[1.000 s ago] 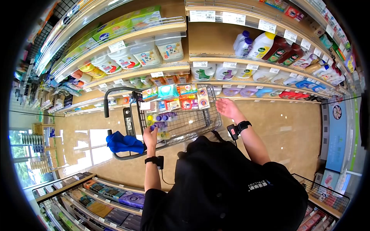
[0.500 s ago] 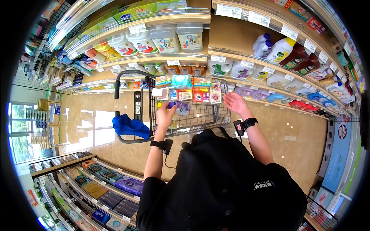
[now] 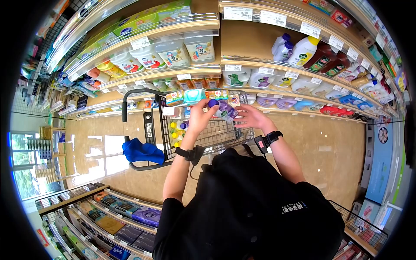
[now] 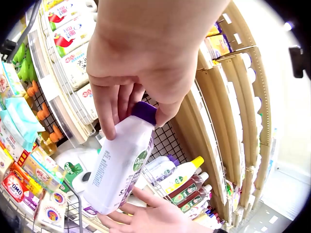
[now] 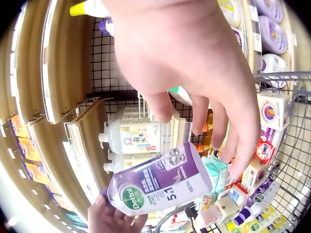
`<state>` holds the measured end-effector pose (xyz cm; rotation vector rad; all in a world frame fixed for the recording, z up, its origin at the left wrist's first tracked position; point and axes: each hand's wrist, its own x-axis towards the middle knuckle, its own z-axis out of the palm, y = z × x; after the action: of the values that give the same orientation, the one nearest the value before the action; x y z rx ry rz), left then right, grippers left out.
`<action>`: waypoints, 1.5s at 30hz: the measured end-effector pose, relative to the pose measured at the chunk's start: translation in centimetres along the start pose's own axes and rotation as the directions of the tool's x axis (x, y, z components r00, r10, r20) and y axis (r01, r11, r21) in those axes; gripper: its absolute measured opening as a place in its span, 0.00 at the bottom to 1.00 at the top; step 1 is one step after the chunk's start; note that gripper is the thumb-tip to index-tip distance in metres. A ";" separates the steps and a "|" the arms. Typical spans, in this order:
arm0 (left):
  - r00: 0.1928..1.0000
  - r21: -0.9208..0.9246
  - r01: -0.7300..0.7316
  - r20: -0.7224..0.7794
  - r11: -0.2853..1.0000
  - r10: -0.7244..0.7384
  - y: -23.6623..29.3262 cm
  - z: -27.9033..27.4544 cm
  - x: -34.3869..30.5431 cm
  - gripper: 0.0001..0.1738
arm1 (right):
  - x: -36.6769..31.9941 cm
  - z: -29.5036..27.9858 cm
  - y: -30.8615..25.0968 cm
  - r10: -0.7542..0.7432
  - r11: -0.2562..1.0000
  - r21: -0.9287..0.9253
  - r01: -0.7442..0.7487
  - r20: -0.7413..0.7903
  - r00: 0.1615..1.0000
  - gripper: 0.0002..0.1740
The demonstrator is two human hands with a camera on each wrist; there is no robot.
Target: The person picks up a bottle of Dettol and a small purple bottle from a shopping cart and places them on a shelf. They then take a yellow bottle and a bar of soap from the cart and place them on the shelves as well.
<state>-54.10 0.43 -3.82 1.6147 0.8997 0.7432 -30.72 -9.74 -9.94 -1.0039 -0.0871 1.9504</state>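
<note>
My left hand [image 3: 201,118] grips a white and purple Dettol bottle [image 3: 226,111] by its purple cap and neck, above the shopping cart [image 3: 221,135]. In the left wrist view the bottle leans, with its base down toward the lower left. My right hand [image 3: 253,118] has its fingers extended beside the base end of the bottle. From the right wrist, the bottle's Dettol label [image 5: 132,198] faces the camera, below the right hand's loose fingers. Yellow-capped bottles [image 3: 177,135] and another purple-capped bottle [image 5: 257,200] lie in the cart.
Boxes and packs, including a teal pack [image 3: 194,96], line the cart's far side. A blue cloth [image 3: 143,151] hangs on the cart handle. Ahead, a shelf holds a pair of purple-capped bottles [image 3: 284,51] beside a yellow-capped one [image 3: 304,52]. Another shelf unit [image 3: 125,216] stands behind.
My left hand has lifted the Dettol bottle out of the cart's near left part and carried it right, up to the right hand. The right hand stays near the cart's right end.
</note>
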 end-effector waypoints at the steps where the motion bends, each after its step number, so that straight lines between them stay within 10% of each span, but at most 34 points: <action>1: 1.000 0.017 -0.012 0.027 1.000 0.011 0.7 0.3 0.2 0.17 | -0.3 0.5 0.0 -0.001 1.000 0.001 0.001 0.027 1.000 0.29; 22: 0.991 -0.089 0.005 0.130 0.996 0.007 1.7 7.6 1.3 0.22 | -3.3 0.2 -1.5 -0.192 0.972 0.143 0.187 0.019 0.981 0.25; 25: 0.986 0.031 -0.166 0.037 0.986 0.165 1.9 8.9 2.0 0.27 | -4.0 -0.4 -2.3 -0.206 0.966 0.164 0.202 0.008 0.979 0.25; 29: 0.997 -0.225 -0.059 0.033 0.973 0.068 3.4 11.1 2.9 0.34 | -4.3 -2.0 -3.9 -0.279 0.945 0.188 0.267 0.039 0.960 0.25; 35: 0.988 0.080 -0.153 0.032 0.985 0.151 3.8 13.2 5.4 0.32 | -4.9 -3.2 -6.0 -0.331 0.915 0.245 0.320 0.006 0.944 0.21; 45: 0.996 -0.026 -0.014 0.083 1.000 0.016 6.2 18.1 9.0 0.32 | -6.6 -5.5 -11.1 -0.384 0.895 0.249 0.370 0.010 0.923 0.22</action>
<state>-33.16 -1.70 -1.49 1.6197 0.8155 0.6900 -17.67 -9.97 -4.79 -0.7060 -0.0682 1.5874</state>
